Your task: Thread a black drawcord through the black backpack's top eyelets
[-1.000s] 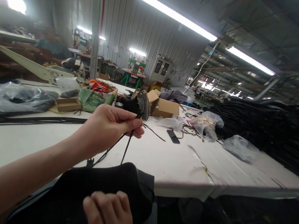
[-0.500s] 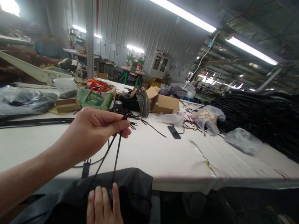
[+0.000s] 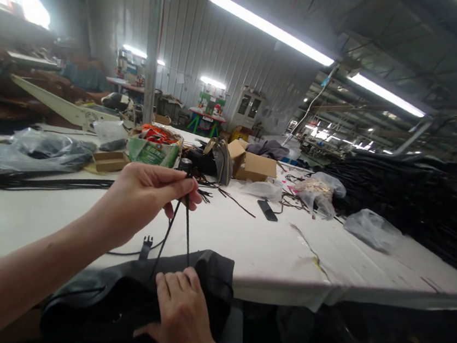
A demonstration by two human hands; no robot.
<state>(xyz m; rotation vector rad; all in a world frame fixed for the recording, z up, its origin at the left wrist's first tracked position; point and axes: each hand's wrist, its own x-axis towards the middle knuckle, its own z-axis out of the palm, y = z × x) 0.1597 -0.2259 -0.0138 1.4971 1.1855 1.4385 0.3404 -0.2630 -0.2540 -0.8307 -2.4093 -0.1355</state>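
My left hand point(image 3: 154, 190) is closed in a pinch on a thin black cord point(image 3: 187, 233), held up above the table's front edge. Two strands of it run down from my fingertips in a narrow V to a dark grey-black bag point(image 3: 217, 269). Lying on the bag near the strands' lower ends is my right hand point(image 3: 186, 307), its fingers side by side and its thumb out to the left. Where the cord joins the bag is hidden. A black side-release buckle half point(image 3: 146, 246) sticks up from the bag's far edge.
Across the white table point(image 3: 221, 237) lie a dark phone point(image 3: 267, 210), a cardboard box point(image 3: 257, 167), a green container point(image 3: 154, 152) with orange material and a plastic bag point(image 3: 372, 229). Black material point(image 3: 415, 198) is piled at right. A person point(image 3: 81, 72) is at back left.
My right hand has moved up and slightly right over the bag, its thumb now showing. The left hand keeps its pinch on the cord. The view has shifted a little.
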